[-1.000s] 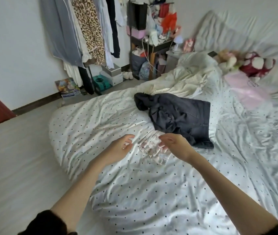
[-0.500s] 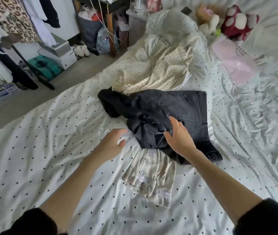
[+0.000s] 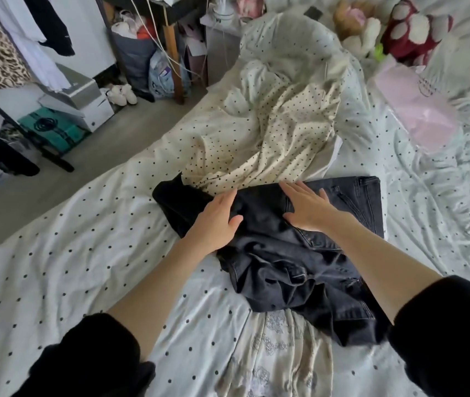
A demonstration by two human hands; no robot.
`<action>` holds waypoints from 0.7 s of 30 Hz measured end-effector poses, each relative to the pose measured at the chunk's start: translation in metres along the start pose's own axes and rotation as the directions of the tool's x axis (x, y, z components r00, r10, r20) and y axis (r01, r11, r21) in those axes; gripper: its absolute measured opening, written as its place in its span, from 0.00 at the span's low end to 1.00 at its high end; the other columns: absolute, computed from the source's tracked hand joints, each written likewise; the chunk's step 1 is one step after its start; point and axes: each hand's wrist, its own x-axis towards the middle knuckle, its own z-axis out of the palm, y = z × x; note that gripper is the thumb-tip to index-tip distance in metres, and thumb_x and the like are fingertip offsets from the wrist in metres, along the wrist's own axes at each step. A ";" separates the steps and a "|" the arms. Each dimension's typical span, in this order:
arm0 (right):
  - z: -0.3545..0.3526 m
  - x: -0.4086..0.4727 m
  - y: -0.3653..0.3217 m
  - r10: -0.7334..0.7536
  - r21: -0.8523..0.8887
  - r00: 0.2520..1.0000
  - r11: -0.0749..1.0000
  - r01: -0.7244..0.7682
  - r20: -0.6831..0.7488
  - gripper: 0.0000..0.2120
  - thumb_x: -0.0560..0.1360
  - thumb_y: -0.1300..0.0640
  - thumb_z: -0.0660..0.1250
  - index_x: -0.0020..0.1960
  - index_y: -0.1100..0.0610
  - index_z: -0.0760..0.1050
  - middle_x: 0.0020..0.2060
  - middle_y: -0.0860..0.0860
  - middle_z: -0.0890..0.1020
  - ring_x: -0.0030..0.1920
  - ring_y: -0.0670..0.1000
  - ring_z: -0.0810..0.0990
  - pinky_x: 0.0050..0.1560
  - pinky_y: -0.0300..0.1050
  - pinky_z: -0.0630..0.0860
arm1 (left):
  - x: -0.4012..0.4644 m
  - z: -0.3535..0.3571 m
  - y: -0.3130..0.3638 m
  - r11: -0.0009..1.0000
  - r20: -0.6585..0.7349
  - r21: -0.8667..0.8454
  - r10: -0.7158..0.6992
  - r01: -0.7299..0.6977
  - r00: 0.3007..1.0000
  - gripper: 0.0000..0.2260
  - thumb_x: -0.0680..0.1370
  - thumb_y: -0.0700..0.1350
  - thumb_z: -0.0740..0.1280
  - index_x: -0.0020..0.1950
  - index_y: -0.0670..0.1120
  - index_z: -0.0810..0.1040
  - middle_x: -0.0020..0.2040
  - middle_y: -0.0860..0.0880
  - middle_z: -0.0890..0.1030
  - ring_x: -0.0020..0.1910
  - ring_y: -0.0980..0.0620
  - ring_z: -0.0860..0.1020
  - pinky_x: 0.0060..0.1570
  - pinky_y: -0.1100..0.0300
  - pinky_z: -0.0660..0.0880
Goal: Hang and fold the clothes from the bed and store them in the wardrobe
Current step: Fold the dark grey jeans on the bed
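Dark grey jeans (image 3: 291,270) lie crumpled on the bed (image 3: 56,253), which has a white sheet with black dots. My left hand (image 3: 216,222) rests flat on the jeans' upper left part, fingers straight. My right hand (image 3: 309,207) lies flat on the jeans near the waistband, fingers spread. A cream floral garment (image 3: 279,356) pokes out from under the jeans towards me. Beyond the jeans a cream polka-dot garment (image 3: 259,138) is heaped on the bed.
A clothes rack (image 3: 13,44) with hanging garments stands at the far left, boxes (image 3: 76,101) below it on the floor. A cluttered dark desk (image 3: 165,32) is beyond the bed. Plush toys (image 3: 411,30) and a pink bag (image 3: 420,110) lie at the bed's far right.
The view has come closer to the bed. Both hands have moved forward from the floral garment onto the jeans and now lie flat on them.
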 end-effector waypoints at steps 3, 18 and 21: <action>-0.003 0.005 0.003 -0.021 0.031 0.999 0.999 0.020 0.038 0.42 0.75 0.57 0.65 0.77 0.52 0.39 0.77 0.48 0.47 0.76 0.49 0.41 0.74 0.59 0.43 | 0.003 0.001 0.000 0.998 -0.042 -0.026 -0.058 0.057 0.997 0.25 0.81 0.47 0.60 0.76 0.45 0.57 0.75 0.46 0.63 0.72 0.48 0.63 0.70 0.50 0.62; -0.036 -0.082 -0.004 -0.173 -0.318 0.968 0.942 0.108 -0.183 0.24 0.73 0.45 0.68 0.67 0.51 0.71 0.66 0.50 0.72 0.69 0.52 0.66 0.69 0.49 0.55 | -0.075 -0.042 0.044 0.994 -0.005 0.070 0.083 -0.082 0.997 0.04 0.75 0.41 0.67 0.49 0.43 0.76 0.44 0.52 0.75 0.47 0.49 0.75 0.46 0.56 0.71; -0.047 -0.119 -0.001 -0.163 -0.371 0.969 0.925 0.083 -0.188 0.21 0.74 0.47 0.68 0.65 0.52 0.72 0.64 0.49 0.73 0.68 0.51 0.67 0.68 0.48 0.57 | -0.098 -0.051 0.065 0.992 -0.007 0.052 0.116 -0.116 0.993 0.05 0.74 0.40 0.68 0.50 0.43 0.77 0.46 0.50 0.77 0.46 0.50 0.75 0.47 0.56 0.72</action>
